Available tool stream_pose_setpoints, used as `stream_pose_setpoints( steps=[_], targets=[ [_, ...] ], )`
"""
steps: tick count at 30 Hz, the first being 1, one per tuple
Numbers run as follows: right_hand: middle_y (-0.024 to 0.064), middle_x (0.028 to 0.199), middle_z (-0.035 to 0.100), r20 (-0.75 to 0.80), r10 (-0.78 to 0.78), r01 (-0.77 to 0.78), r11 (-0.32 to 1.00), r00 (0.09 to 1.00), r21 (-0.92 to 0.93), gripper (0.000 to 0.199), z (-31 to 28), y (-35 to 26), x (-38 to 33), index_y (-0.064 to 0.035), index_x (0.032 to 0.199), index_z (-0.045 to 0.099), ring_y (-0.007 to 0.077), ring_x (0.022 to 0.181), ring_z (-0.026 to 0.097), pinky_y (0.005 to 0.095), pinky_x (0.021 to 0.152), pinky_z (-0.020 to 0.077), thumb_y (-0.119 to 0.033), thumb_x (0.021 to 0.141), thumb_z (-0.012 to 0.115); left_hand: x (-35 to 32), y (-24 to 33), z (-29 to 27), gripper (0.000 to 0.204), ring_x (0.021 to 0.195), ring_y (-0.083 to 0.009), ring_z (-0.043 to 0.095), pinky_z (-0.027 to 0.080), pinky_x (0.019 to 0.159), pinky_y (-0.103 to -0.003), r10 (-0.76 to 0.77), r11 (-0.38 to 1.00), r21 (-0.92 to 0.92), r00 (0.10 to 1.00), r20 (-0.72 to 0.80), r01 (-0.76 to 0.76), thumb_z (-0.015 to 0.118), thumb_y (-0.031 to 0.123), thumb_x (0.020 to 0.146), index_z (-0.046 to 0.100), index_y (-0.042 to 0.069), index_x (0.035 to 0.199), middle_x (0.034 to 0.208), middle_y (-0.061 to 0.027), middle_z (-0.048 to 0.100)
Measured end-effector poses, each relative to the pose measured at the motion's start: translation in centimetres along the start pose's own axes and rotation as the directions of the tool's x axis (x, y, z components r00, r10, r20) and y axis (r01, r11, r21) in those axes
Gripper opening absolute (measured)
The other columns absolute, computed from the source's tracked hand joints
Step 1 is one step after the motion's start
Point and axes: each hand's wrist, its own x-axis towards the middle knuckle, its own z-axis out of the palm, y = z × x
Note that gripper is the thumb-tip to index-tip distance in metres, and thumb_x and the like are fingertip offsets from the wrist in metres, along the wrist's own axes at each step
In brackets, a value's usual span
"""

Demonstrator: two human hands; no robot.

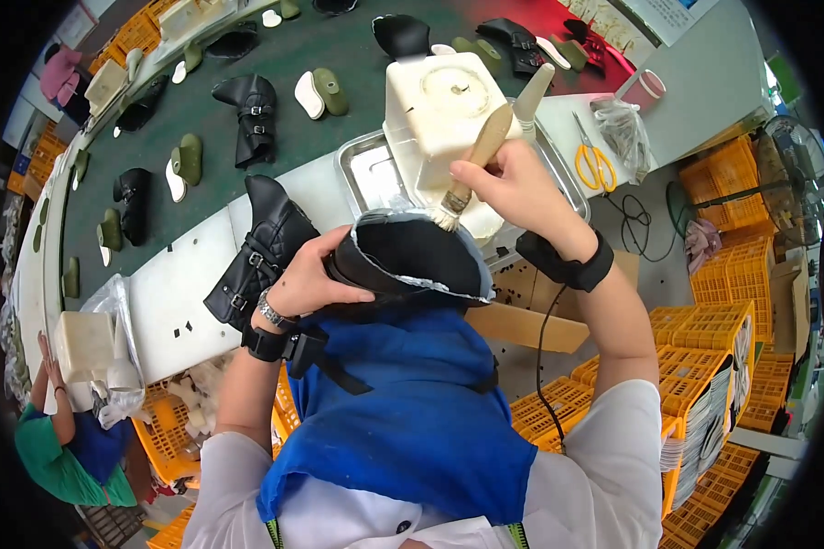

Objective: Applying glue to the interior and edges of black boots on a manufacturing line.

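My left hand grips a black boot upper held sole-side up against my blue apron. My right hand holds a wooden-handled brush, its pale bristles touching the boot's grey far rim. Just beyond stands a white glue container in a metal tray. A second black buckled boot lies on the white bench, beside my left hand.
A green conveyor belt carries black boots, green lasts and white insoles. Yellow scissors and a plastic bag lie at the bench's right end. Orange crates are stacked on the right. Another person sits at lower left.
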Motion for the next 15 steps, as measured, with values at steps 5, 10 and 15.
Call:
stream_pose_setpoints(
  steps=[5, 10, 15],
  targets=[
    [0.0085, 0.055, 0.056, 0.001, 0.033, -0.033, 0.998, 0.999, -0.053, 0.027, -0.1, 0.9, -0.9, 0.0064, 0.074, 0.061, 0.0114, 0.049, 0.05, 0.0287, 0.047, 0.0393, -0.02, 0.078, 0.059, -0.1, -0.7, 0.0, 0.069, 0.095, -0.0087, 0.051, 0.041, 0.087, -0.025, 0.049, 0.998, -0.041, 0.998, -0.033, -0.05, 0.078, 0.004, 0.059, 0.047, 0.0, 0.12, 0.105, -0.0025, 0.058],
    [0.0022, 0.06, 0.055, 0.001, 0.046, -0.046, 0.994, 0.999, 0.095, 0.027, -1.5, -1.8, -0.6, 0.0034, 0.079, 0.063, 0.0063, 0.052, 0.047, 0.0227, 0.047, 0.037, -0.023, 0.081, 0.059, -0.4, -2.5, -0.8, 0.06, 0.094, -0.01, 0.053, 0.042, 0.086, -0.025, -0.034, 0.966, -0.256, 0.999, 0.007, 0.035, 0.079, 0.019, 0.062, 0.051, 0.001, 0.112, 0.102, -0.0021, 0.059],
    [-0.0013, 0.059, 0.053, 0.011, 0.016, -0.018, 0.979, 1.0, 0.201, 0.026, -1.7, -4.9, 0.6, 0.0016, 0.08, 0.063, 0.0035, 0.051, 0.045, 0.0196, 0.046, 0.0344, -0.024, 0.082, 0.06, -0.8, -6.4, -1.4, 0.092, 0.104, -0.015, 0.051, 0.042, 0.089, -0.03, 0.018, 0.9, -0.435, 0.996, 0.085, 0.021, 0.081, 0.046, 0.054, 0.042, 0.001, 0.124, 0.116, -0.0069, 0.053]
  ],
)
